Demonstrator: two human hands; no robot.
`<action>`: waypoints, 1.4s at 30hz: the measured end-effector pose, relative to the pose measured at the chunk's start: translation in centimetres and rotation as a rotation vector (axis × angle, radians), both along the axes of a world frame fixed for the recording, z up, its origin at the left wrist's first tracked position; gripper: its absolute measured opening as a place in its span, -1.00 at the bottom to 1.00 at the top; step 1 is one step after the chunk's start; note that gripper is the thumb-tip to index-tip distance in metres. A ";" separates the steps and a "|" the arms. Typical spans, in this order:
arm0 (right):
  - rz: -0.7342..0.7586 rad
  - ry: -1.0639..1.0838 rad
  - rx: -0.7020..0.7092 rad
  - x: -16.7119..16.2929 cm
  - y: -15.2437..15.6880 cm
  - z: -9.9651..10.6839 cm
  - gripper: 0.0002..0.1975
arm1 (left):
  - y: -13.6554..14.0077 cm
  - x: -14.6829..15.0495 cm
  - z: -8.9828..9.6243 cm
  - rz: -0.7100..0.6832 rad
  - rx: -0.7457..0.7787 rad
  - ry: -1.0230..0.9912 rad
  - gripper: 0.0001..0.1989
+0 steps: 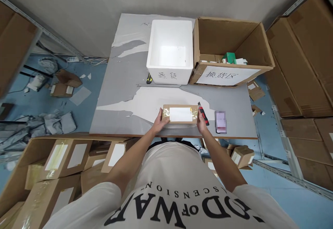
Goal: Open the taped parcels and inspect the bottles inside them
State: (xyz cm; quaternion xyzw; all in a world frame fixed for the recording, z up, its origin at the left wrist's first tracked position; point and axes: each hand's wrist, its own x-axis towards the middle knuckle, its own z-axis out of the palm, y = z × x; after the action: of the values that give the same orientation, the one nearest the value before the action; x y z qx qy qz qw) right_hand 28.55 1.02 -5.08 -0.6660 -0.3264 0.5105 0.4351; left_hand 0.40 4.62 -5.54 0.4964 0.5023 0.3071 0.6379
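Note:
Between my hands is a small brown cardboard box [166, 118] with a white label on top and clear tape at both ends. My left hand [159, 121] grips its left end, and my right hand [201, 122] grips the right end. Right beside my right hand, a red and black box cutter [204, 113] lies on the table. A phone [221, 122] with a lit, blurred screen rests farther right.
On the grey table [117, 93] stand a white foam box [170, 73] and a large open carton [231, 74] holding a green box [230, 58]. A yellow cutter [149, 78] lies by the foam box. A carton of parcels [62, 173] sits lower left; shelving with cartons [299, 59] stands right.

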 end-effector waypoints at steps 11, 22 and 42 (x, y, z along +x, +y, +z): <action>0.259 0.020 -0.005 0.9 -2.5 -1.2 -0.12 | -0.9 -1.4 -1.6 -0.099 0.104 0.197 -0.31; 0.217 -0.310 0.062 0.7 -1.8 1.4 -0.41 | -1.6 -0.8 1.8 0.023 0.088 0.048 -0.37; 0.228 -0.586 -0.111 -0.8 1.1 0.0 -0.36 | -0.2 0.1 -1.0 0.032 0.049 0.124 -0.39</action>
State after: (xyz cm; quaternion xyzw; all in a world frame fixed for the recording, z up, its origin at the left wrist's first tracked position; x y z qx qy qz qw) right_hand 27.79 2.12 -5.04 -0.7665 -0.4822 0.3593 0.2254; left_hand 0.49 4.47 -6.58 0.5217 0.5412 0.2982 0.5882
